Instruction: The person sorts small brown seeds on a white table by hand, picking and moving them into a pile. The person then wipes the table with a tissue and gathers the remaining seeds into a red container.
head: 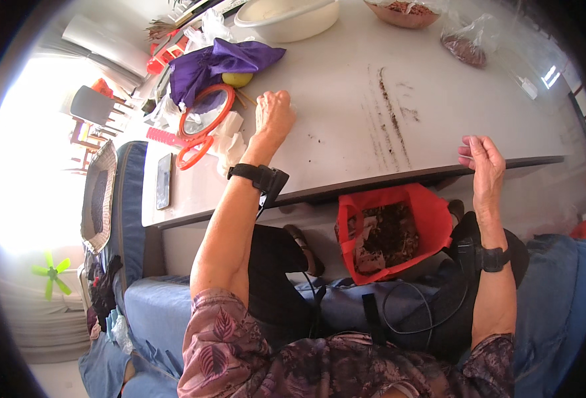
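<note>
My left hand point(275, 115) is curled over the pale tabletop point(323, 174). A small pale thing, too hidden to name, shows at the right edge of its fist. Crumpled white tissue point(231, 147) and an orange-rimmed hand mirror point(207, 112) lie left of that hand. My right hand point(487, 159) hovers by the table's front edge, fingers loosely bent, with nothing seen in it. Between the hands, streaks of dark crumbs point(388, 107) run across the table. Below its edge stands a red bag point(430, 214), its mouth wide, with dark crumbly debris point(390, 236) and paper inside.
A purple cloth point(198, 69) partly covers a yellow-green fruit point(237, 79). Farther back are a white basin point(293, 22), a bowl of reddish-brown bits point(405, 17) and a clear bag point(464, 49). A phone point(164, 181) lies at the left; a cable point(422, 298) loops near my lap.
</note>
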The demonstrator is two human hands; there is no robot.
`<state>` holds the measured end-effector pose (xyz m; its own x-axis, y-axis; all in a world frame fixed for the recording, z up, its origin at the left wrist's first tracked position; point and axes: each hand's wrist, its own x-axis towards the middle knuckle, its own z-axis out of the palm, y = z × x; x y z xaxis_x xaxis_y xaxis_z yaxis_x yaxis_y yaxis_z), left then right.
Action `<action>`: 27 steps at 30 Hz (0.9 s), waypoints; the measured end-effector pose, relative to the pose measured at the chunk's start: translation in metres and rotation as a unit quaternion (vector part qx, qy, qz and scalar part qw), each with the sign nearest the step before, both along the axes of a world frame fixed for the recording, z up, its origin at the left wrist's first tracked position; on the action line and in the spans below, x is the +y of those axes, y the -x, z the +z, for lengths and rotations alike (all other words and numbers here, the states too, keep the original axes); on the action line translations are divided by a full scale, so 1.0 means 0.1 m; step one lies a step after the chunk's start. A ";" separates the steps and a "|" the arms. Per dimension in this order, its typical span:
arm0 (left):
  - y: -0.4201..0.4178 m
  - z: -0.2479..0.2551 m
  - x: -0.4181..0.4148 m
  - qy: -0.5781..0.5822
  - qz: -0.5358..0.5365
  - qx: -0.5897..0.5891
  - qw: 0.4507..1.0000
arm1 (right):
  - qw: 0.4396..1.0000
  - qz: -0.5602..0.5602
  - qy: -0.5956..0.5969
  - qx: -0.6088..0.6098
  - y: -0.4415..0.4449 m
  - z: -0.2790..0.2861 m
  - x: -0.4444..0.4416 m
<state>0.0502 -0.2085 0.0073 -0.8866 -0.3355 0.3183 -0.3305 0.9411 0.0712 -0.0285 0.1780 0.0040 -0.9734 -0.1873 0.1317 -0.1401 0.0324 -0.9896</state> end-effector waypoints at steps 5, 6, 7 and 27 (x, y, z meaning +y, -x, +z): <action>-0.28 0.14 -0.18 0.029 0.074 0.030 0.996 | 1.000 0.025 0.019 -0.005 -0.01 0.05 -0.01; -0.38 0.17 -0.22 0.035 0.102 0.008 0.994 | 0.999 0.030 0.020 -0.008 -0.02 0.05 -0.02; -0.44 0.17 -0.24 0.039 0.128 -0.012 0.991 | 0.999 0.032 0.019 -0.010 -0.03 0.07 -0.01; -0.55 0.17 0.49 -0.058 -0.062 0.112 0.990 | 0.979 0.052 -0.124 0.150 -0.16 0.00 -0.25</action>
<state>0.1048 -0.1596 0.0239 -0.8350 -0.2740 0.4772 -0.1770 0.9548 0.2386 -0.0128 0.1534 0.0043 -0.8718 -0.3464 0.3463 -0.4386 0.2373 -0.8668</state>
